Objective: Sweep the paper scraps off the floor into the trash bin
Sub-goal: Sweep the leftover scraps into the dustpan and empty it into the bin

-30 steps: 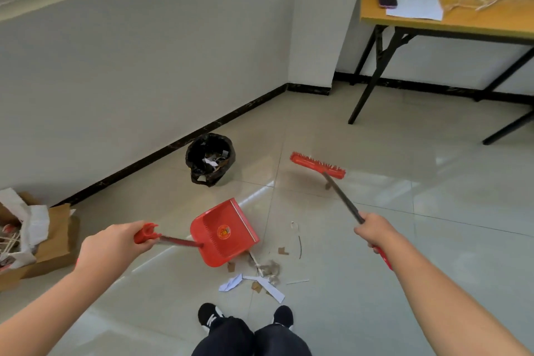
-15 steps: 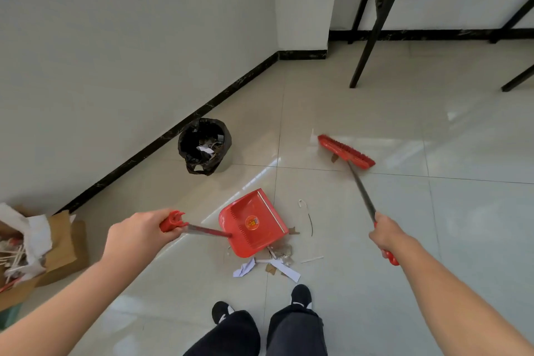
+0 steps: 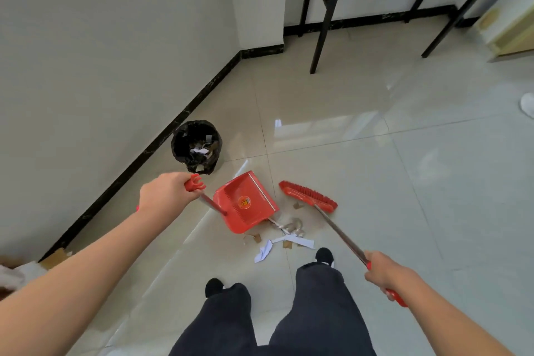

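Observation:
My left hand (image 3: 166,193) grips the handle of a red dustpan (image 3: 245,202), whose pan rests on the floor with its mouth facing right. My right hand (image 3: 385,270) holds the metal shaft of a red broom (image 3: 307,196); its head sits on the tiles just right of the pan. White and brown paper scraps (image 3: 284,235) lie in a small pile below the pan and broom, near my feet. A trash bin with a black bag (image 3: 196,146) stands by the wall, beyond the dustpan, with some paper inside.
A black-legged table (image 3: 326,11) stands at the back right. A cardboard box corner (image 3: 56,257) shows at the left by the skirting. A white object (image 3: 527,104) lies at the far right edge. My black shoes (image 3: 323,256) stand just below the scraps.
The view has tilted down. The broom head has come nearer, from the far tile to right beside the dustpan. The dustpan has shifted toward the scraps.

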Tool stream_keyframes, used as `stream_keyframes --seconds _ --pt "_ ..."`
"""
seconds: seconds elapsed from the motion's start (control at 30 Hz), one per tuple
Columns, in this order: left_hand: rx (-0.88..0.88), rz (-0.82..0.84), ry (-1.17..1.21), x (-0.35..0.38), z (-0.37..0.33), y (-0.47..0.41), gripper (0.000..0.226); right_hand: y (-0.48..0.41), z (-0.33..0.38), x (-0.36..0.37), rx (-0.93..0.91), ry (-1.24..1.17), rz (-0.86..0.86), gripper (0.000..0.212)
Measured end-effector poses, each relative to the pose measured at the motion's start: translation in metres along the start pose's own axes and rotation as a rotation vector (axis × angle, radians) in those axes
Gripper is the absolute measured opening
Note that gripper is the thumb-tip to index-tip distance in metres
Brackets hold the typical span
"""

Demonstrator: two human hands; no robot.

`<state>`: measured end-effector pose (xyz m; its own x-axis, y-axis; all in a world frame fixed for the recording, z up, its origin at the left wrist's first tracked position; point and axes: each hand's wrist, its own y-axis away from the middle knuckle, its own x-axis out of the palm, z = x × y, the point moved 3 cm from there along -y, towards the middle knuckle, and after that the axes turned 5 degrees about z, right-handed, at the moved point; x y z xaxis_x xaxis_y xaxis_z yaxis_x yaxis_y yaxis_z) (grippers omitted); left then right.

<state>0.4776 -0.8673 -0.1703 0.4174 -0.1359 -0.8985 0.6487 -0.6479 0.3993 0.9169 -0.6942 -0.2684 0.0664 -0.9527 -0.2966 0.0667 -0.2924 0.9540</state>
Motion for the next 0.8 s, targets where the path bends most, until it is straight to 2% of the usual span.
stream_keyframes --seconds 0.1,0.33,0.47,0.7,0.8 --pt "0.136 0.002 -0.089 -0.013 0.025 -0.004 0.021 0.022 0.016 0.040 0.007 -0.143 0.026 0.035" --pt "0.345 0.008 -0.219 -0.042 0.066 -0.004 0.029 0.069 0.024 0.070 0.043 -0.585 -0.104 0.033" --pt "0.429 0.010 -0.311 -0.047 0.084 -0.006 0.026 0.081 0.022 0.084 0.067 -0.749 -0.158 0.023" --pt "0.561 0.110 -0.525 -0.036 0.101 -0.017 0.022 0.067 0.027 0.089 0.215 -0.795 -0.180 0.011" --pt "0.596 0.143 -0.602 -0.013 0.106 -0.027 0.020 0.055 0.042 0.088 0.259 -0.808 -0.163 0.018"
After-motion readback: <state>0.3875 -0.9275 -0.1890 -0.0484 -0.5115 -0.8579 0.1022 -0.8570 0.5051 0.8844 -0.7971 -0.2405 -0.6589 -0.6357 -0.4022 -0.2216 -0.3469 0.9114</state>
